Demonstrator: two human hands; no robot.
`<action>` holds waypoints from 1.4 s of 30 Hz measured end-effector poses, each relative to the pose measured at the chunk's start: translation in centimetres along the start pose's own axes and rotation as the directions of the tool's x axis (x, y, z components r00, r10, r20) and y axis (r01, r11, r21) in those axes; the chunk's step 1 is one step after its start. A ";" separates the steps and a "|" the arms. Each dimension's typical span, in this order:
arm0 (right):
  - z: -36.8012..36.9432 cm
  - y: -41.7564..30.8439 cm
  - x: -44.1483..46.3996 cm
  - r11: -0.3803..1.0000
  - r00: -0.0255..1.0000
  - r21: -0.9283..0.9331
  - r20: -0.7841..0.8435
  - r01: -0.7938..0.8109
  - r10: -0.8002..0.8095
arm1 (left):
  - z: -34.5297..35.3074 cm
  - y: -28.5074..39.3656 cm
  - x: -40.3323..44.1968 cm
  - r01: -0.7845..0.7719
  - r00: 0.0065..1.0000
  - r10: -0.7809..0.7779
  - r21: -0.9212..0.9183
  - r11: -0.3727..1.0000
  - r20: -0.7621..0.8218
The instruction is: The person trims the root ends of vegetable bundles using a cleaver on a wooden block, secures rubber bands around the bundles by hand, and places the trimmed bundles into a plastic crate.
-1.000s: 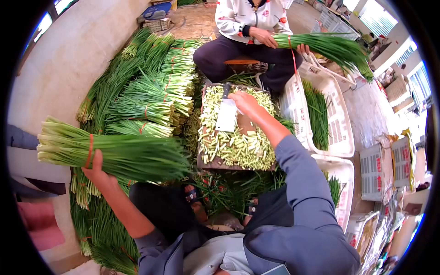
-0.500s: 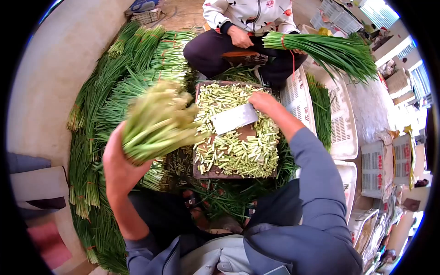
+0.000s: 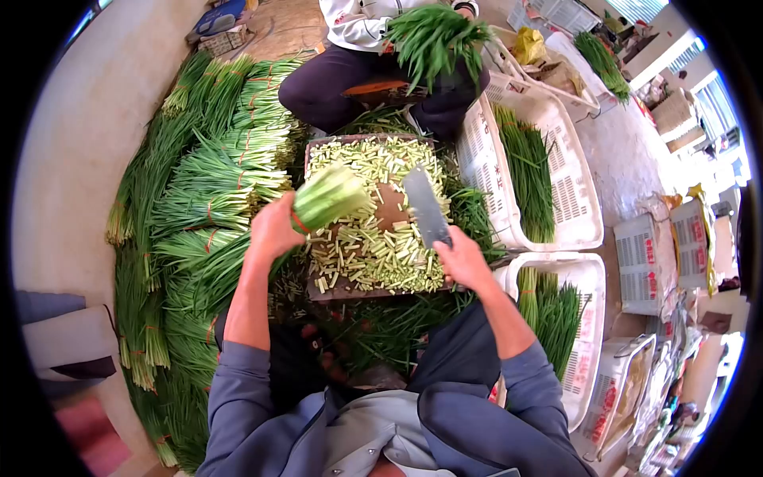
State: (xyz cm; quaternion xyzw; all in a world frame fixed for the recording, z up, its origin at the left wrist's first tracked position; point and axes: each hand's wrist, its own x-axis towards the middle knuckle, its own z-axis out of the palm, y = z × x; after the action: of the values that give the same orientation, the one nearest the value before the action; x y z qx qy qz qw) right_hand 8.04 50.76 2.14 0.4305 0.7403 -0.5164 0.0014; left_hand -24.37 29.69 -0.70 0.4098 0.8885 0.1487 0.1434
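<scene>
My left hand [image 3: 274, 226] is closed around a bunch of garlic chives [image 3: 332, 197] tied with a red band. The pale stem ends point right over the chopping board [image 3: 391, 208], and the green leaves trail back toward my lap. In my right hand [image 3: 463, 258] is a cleaver [image 3: 427, 208], gripped by its handle. Its blade points away from me, above the board's right side and apart from the bunch. Short cut stem pieces [image 3: 369, 258] cover much of the board.
Tied chive bundles [image 3: 214, 179] are piled at left. White crates [image 3: 584, 191] holding chives stand at right. Across the board sits a person [image 3: 350, 87] whose hands are around another bunch of chives [image 3: 437, 44]. Loose leaves [image 3: 381, 330] lie below the board.
The bunch in my left hand has swung to the right, stem ends over the board. My right hand has come nearer me, turning the cleaver upward. The other person's bunch has changed.
</scene>
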 end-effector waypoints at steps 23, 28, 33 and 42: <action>-0.2 7.9 8.8 0.928 0.905 -0.372 -0.400 -0.019 -0.142 | 0.9 2.4 1.1 0.071 0.985 -0.070 0.000 0.998 0.157; 3.1 2.7 1.1 0.983 0.962 -0.173 -0.255 0.060 -0.103 | 5.7 1.3 2.3 -0.072 0.966 0.037 0.129 0.989 0.257; 8.3 7.4 -1.8 0.976 0.980 -0.188 -0.138 0.114 -0.141 | 5.0 5.3 1.3 -0.125 0.992 0.124 0.281 0.952 0.019; 4.9 6.5 -2.4 0.961 0.908 -0.195 -0.334 0.197 -0.254 | 7.1 7.9 4.4 -0.085 0.995 0.094 0.223 0.971 -0.027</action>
State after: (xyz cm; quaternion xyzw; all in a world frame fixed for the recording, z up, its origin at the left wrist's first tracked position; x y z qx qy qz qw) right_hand 11.51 46.10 -4.07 0.4265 0.8115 -0.3667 -0.1584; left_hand -19.03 38.99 -4.81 0.4601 0.8826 0.0627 0.0733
